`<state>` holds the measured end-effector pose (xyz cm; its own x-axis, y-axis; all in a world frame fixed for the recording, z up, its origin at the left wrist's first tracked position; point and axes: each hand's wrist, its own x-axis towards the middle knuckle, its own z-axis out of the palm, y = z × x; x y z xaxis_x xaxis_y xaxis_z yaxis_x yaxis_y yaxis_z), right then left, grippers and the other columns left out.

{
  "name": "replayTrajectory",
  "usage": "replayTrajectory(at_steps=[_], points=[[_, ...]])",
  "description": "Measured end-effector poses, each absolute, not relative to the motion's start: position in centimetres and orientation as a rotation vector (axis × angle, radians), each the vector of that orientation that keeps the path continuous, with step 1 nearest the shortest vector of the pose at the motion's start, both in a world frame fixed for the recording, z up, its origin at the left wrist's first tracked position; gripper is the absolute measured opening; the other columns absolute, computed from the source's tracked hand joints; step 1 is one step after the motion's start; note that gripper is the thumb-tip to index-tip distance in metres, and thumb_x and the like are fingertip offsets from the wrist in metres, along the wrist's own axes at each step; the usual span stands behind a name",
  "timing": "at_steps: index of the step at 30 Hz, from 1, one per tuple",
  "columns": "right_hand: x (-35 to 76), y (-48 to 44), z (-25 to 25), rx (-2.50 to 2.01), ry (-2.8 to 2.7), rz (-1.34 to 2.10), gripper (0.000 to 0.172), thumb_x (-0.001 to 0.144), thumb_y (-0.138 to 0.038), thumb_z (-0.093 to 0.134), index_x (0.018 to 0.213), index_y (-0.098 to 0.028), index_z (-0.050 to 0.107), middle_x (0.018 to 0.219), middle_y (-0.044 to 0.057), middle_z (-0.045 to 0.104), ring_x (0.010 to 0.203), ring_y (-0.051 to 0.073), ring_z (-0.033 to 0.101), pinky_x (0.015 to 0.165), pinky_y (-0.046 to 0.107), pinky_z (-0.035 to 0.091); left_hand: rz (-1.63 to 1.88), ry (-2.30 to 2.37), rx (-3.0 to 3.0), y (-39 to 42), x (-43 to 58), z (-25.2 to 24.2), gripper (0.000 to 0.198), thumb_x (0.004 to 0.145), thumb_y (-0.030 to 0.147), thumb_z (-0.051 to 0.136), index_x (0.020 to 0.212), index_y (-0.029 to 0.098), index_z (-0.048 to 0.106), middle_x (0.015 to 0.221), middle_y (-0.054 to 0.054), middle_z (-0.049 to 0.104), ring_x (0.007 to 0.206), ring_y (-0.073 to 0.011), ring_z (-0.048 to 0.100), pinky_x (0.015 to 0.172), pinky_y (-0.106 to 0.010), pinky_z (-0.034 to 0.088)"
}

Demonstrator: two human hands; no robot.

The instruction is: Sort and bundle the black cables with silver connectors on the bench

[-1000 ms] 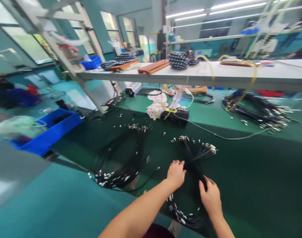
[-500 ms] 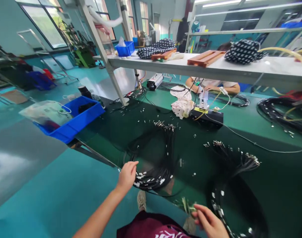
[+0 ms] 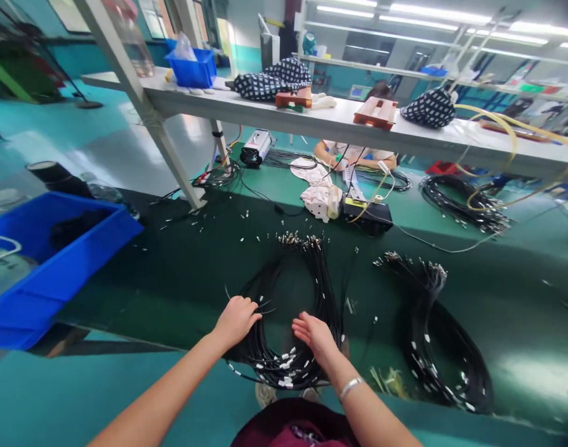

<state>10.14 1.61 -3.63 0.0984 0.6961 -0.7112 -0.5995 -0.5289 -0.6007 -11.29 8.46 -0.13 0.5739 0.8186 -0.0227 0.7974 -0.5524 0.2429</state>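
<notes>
A looped bundle of black cables (image 3: 328,292) with white tags lies before me on the dark green table, its metal-tipped ends pointing away. My left hand (image 3: 238,320) is closed at the left side of the loop. Thin dark strands stick out from its fingers; whether they belong to the bundle I cannot tell. Over the loop's inner right side is my right hand (image 3: 314,335), fingers stretched out, with nothing visible in them. A second bundle of black cables (image 3: 423,323) lies to the right. Yellow-green strips (image 3: 390,380) sit by the table's front edge.
A blue bin (image 3: 74,267) stands at the left edge. Across the table are a black box (image 3: 370,214), a white cloth (image 3: 318,198) and a person's forearms (image 3: 328,152). A raised shelf (image 3: 246,115) spans the back. Small white bits are scattered about.
My right hand has moved from near the yellow-green strips, up and left to the cable loop. My left hand stays by the loop's left side, with strands now showing. The view has shifted right.
</notes>
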Motion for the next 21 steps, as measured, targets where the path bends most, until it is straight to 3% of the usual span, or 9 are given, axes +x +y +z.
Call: replayTrajectory(at_steps=[5, 8, 11, 14, 16, 17, 21], points=[[8.9, 8.0, -2.8, -1.174, 0.032, 1.561, 0.03, 0.088, -0.043, 0.048, 0.089, -0.013, 0.047, 0.092, 0.012, 0.061, 0.084, 0.016, 0.061, 0.07, 0.026, 0.052, 0.102, 0.978, 2.723, 6.4, -12.5, 3.0, 0.031, 0.09, 0.034, 0.033, 0.088, 0.024, 0.062, 0.074, -0.003, 0.055, 0.067, -0.0147, 0.052, 0.063, -0.028, 0.037], [9.4, 10.8, -2.4, -1.093, 0.074, 1.519, 0.019, 0.091, -0.034, 0.044, 0.085, -0.015, 0.046, 0.08, 0.006, 0.06, 0.069, 0.012, 0.06, 0.06, 0.022, 0.051, 0.094, 0.85, 2.762, 4.3, -14.5, 3.3, 0.025, 0.089, 0.031, 0.038, 0.098, 0.027, 0.061, 0.073, -0.002, 0.057, 0.065, -0.0146, 0.053, 0.061, -0.027, 0.037], [10.5, 11.3, -2.0, -1.091, 0.068, 1.448, 0.008, 0.089, -0.022, 0.044, 0.087, -0.015, 0.048, 0.059, -0.004, 0.049, 0.04, 0.005, 0.043, 0.038, 0.013, 0.037, 0.103, 0.898, 2.709, 3.7, -18.1, 2.1, 0.028, 0.086, 0.026, 0.043, 0.111, 0.028, 0.056, 0.082, -0.003, 0.063, 0.071, -0.0159, 0.056, 0.068, -0.029, 0.041], [11.3, 9.4, -0.9, -1.089, -0.002, 1.416, 0.01, 0.087, -0.022, 0.046, 0.094, -0.015, 0.05, 0.052, -0.008, 0.038, 0.033, 0.003, 0.028, 0.032, 0.013, 0.026, 0.083, 1.132, 2.663, 6.2, -22.3, 1.3, 0.025, 0.081, 0.02, 0.044, 0.095, 0.028, 0.063, 0.08, -0.002, 0.066, 0.075, -0.0179, 0.059, 0.081, -0.035, 0.041], [11.3, 7.2, 0.3, -1.066, -0.07, 1.431, 0.016, 0.084, -0.026, 0.052, 0.095, -0.015, 0.05, 0.054, -0.007, 0.042, 0.036, 0.004, 0.034, 0.037, 0.016, 0.036, 0.082, 1.305, 2.687, 9.2, -24.9, 1.8, 0.026, 0.077, 0.018, 0.041, 0.077, 0.027, 0.065, 0.072, 0.0, 0.066, 0.072, -0.0187, 0.061, 0.09, -0.044, 0.035], [11.1, 6.0, 1.0, -1.049, -0.119, 1.451, 0.02, 0.082, -0.03, 0.056, 0.095, -0.015, 0.05, 0.057, -0.006, 0.046, 0.04, 0.006, 0.04, 0.043, 0.02, 0.042, 0.096, 1.384, 2.724, 10.8, -26.0, 2.4, 0.029, 0.075, 0.017, 0.038, 0.077, 0.027, 0.066, 0.074, -0.001, 0.066, 0.075, -0.0194, 0.061, 0.092, -0.047, 0.032], [8.8, 1.6, 3.2, -0.972, -0.343, 1.538, 0.039, 0.074, -0.046, 0.064, 0.092, -0.015, 0.048, 0.075, 0.003, 0.06, 0.07, 0.018, 0.06, 0.066, 0.031, 0.048, 0.042, 1.645, 2.908, 16.3, -28.9, 5.3, 0.049, 0.073, 0.017, 0.025, 0.108, 0.025, 0.058, 0.086, 0.002, 0.066, 0.092, -0.02, 0.055, 0.097, -0.051, 0.021]])
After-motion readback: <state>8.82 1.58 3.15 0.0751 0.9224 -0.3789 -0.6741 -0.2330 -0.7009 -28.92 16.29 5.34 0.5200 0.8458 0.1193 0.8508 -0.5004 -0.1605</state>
